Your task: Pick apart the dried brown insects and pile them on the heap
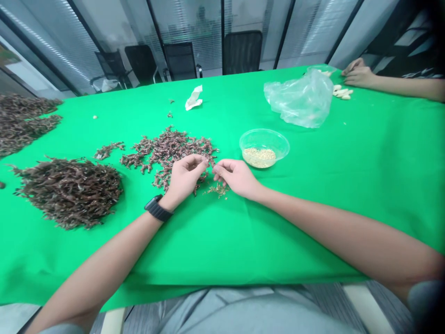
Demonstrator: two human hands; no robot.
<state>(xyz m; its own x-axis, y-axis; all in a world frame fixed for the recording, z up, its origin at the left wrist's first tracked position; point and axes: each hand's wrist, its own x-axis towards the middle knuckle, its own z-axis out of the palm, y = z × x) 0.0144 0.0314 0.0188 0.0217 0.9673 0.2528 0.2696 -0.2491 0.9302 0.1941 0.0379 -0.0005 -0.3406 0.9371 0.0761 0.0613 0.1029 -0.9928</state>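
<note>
1. The left fingers (200,159) and right fingers (219,171) curl in toward their thumbs, tips close to each other, and I cannot tell from here whether either pinch closes fully or has hold of a piece
2. I have the left hand (186,176), a black wristwatch (160,209) behind it, over the near right part of a loose pile of reddish-brown knobbly pieces (174,144)
3. The right hand (241,180) faces it, and small golden grains (219,189) lie scattered on the green cloth (225,241) by its fingertips
4. Just beyond the right hand, I see a clear round plastic bowl (266,138) with pale golden granules (259,158) inside
5. Left of that pile sits a dense mound of darker twiggy pieces (69,192)
6. Past the bowl I make out a crumpled clear plastic bag (302,99) and another person's hands (359,75)
</note>
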